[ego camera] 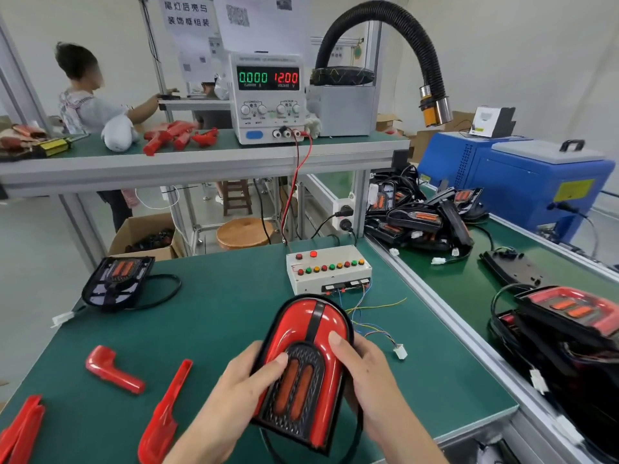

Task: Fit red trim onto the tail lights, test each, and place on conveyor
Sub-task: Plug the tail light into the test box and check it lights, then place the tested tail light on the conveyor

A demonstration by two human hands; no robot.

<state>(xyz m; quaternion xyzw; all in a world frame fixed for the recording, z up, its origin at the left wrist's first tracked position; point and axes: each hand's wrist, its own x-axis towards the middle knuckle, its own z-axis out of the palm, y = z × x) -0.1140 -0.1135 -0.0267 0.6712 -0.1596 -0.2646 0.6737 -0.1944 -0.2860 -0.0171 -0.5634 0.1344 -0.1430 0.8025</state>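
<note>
Both hands hold one black-framed tail light with glossy red plastic trim (306,366) just above the green-matted desk (214,316). The left hand (241,383) grips its left edge, thumb pressing the face; the right hand (365,370) grips the right edge, fingers curled round it. The trim looks seated, so fitting seems nearly done. Testing at the white button box (330,267) and placing on the green conveyor (469,283) appear left. An untrimmed black tail light (115,283) and loose red trim pieces (114,370) wait nearby.

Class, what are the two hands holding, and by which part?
The tail light: left hand and right hand grip its two side edges, thumbs pressing on the front.
</note>
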